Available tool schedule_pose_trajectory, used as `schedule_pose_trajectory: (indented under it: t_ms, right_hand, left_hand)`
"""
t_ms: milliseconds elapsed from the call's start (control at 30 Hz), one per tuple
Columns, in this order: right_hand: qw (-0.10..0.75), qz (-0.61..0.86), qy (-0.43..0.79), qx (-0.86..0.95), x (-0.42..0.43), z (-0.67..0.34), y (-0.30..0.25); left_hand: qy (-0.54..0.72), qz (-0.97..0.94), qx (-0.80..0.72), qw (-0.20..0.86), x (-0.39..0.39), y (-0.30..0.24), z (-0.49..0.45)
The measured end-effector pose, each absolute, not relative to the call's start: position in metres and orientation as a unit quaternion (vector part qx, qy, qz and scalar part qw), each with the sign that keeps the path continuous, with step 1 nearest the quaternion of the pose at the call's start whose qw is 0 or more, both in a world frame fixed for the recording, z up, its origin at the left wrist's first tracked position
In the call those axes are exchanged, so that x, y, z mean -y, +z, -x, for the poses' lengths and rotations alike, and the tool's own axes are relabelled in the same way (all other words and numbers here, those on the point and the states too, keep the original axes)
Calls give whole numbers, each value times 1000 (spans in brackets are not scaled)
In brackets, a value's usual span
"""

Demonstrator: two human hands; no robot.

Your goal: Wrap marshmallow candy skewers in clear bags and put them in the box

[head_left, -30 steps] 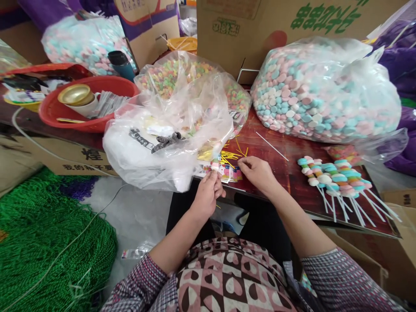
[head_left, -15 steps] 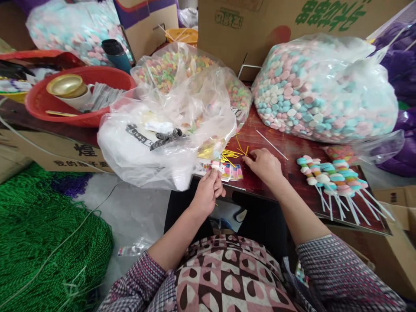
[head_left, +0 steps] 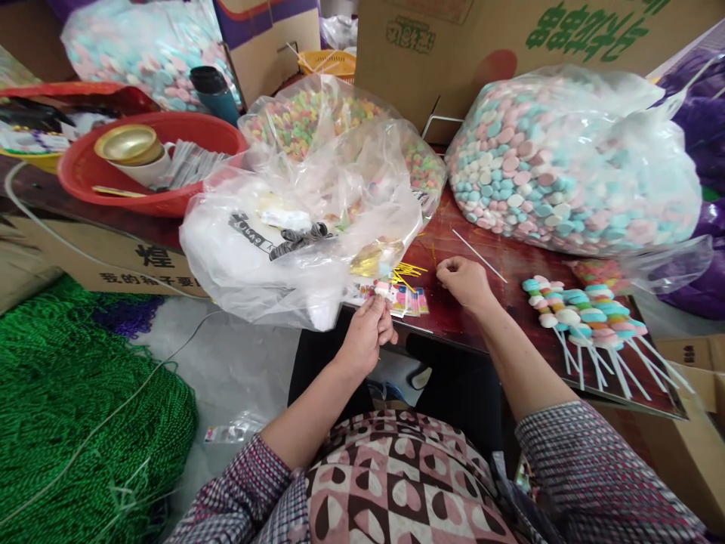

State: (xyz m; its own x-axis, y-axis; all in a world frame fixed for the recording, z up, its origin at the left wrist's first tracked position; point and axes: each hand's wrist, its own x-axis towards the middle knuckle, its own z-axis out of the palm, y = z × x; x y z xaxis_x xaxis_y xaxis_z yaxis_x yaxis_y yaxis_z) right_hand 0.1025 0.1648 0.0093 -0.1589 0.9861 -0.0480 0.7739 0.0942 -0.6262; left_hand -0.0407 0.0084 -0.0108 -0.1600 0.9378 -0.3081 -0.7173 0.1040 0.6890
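Observation:
My left hand [head_left: 368, 332] is closed at the table's front edge. Pink and white marshmallow pieces [head_left: 382, 289] show just above its fingertips, seemingly part of a marshmallow skewer; its lower part is hidden in the hand. To the right, my right hand [head_left: 464, 282] pinches a thin yellow twist tie [head_left: 434, 249] that points up from the fingertips. Between the hands lie a bunch of yellow twist ties [head_left: 408, 272] and printed cards [head_left: 416, 301]. Finished-looking marshmallow skewers [head_left: 594, 313] with white sticks lie in a row at the right.
A large bag of marshmallows [head_left: 566, 166] stands behind the skewers. Bags of ring-shaped candy [head_left: 334, 113] and a crumpled clear bag [head_left: 260, 264] fill the middle left. A red basin [head_left: 73, 177] holds cups. One loose white stick [head_left: 480, 255] lies on the table.
My right hand has lifted slightly off the twist ties, with its fingers curled tighter and one tie in the pinch. My left hand keeps its grip. The whole view has shifted slightly.

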Motion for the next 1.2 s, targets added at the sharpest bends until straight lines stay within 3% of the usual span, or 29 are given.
schedule_pose_trajectory:
  t_ms: [400, 767, 1200]
  right_hand:
    - [319, 495, 609, 531, -145, -99, 10]
    - [336, 511, 578, 540, -144, -96, -2]
    - [367, 552, 417, 622, -126, -102, 16]
  left_hand:
    - [652, -147, -396, 629, -9, -12, 41]
    - [651, -153, -399, 627, -9, -13, 41]
    - [617, -173, -442, 628, -6, -6, 38]
